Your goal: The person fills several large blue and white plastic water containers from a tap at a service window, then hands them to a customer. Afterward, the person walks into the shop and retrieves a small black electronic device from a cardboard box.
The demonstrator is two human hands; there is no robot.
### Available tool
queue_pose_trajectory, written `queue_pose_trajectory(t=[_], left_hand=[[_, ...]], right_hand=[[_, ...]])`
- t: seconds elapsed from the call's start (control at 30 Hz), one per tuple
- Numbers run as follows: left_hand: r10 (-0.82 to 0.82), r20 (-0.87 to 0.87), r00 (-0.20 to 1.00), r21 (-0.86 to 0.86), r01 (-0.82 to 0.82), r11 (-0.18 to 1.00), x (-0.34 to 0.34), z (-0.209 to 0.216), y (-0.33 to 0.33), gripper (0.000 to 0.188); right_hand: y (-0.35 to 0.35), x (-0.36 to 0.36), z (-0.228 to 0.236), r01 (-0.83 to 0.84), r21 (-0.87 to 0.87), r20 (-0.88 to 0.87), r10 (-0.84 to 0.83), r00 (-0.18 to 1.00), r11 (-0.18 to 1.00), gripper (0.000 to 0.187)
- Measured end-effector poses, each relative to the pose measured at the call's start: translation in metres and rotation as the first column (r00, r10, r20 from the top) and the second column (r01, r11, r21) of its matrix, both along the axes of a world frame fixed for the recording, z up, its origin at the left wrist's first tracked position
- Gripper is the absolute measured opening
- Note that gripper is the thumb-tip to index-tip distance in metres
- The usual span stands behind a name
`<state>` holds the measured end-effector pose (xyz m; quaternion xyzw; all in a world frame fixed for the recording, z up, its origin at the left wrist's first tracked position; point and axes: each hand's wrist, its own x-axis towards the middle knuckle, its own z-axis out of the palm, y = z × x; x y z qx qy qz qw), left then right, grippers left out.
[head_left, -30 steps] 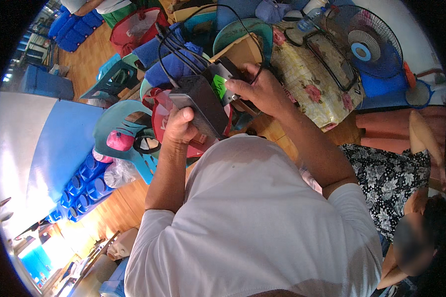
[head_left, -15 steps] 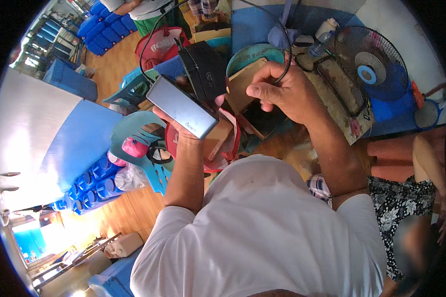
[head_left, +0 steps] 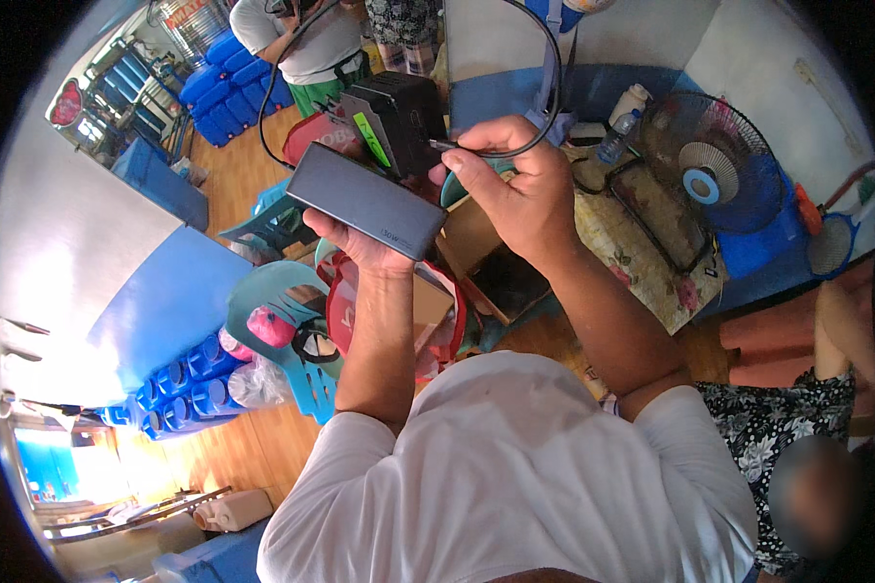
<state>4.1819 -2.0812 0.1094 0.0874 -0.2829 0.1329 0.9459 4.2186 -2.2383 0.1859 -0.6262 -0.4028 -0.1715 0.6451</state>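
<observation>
My left hand (head_left: 384,257) is closed around a dark grey power bank (head_left: 365,199), its broad face turned up. Right behind the power bank is a black box-shaped device (head_left: 399,121) with a bright green label; I cannot tell whether the left fingers grip it too. My right hand (head_left: 525,180) pinches the plug end of a black cable (head_left: 557,68) between thumb and fingers. The plug's tip points at the side of the black device, touching it or very close. The cable loops up out of the picture, and a cable comes down to the left near the power bank.
Below my hands are a red bag (head_left: 340,330), a cardboard box (head_left: 472,238) and a teal chair (head_left: 262,291). A fan (head_left: 715,175) stands right, beside a floral-covered surface (head_left: 642,267). One person (head_left: 311,49) stands ahead; another (head_left: 749,418) is at right. Blue jugs (head_left: 180,394) line the left.
My right hand has moved left and brought the cable's plug to the black device. The device has turned, showing its green label. The power bank has tilted, and the view has shifted.
</observation>
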Motion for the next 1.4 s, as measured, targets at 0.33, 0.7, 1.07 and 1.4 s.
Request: queue_pose_trajectory(t=[0.33,0.7,1.07,1.4], left_hand=[[0.102,-0.039,0.994,0.144,-0.096,0.985,0.002,0.011,-0.008,0.092],[0.05,-0.054,0.997,0.116,-0.043,0.992,0.004,0.009,-0.006,0.097],[0.012,-0.055,0.998,0.111,-0.006,0.994,0.011,0.01,0.002,0.092],[0.17,-0.1,0.98,0.264,-0.138,0.955,0.017,0.017,0.007,0.095]], right_hand=[[-0.006,0.012,0.003,0.16,0.089,0.371,-0.182,0.911,0.983,0.021],[-0.011,0.005,0.003,0.247,0.023,0.35,-0.239,0.906,0.969,0.023],[-0.005,0.01,0.003,0.255,0.031,0.3,-0.253,0.92,0.966,0.023],[0.0,0.014,0.006,0.215,0.001,0.126,-0.213,0.969,0.977,0.02]])
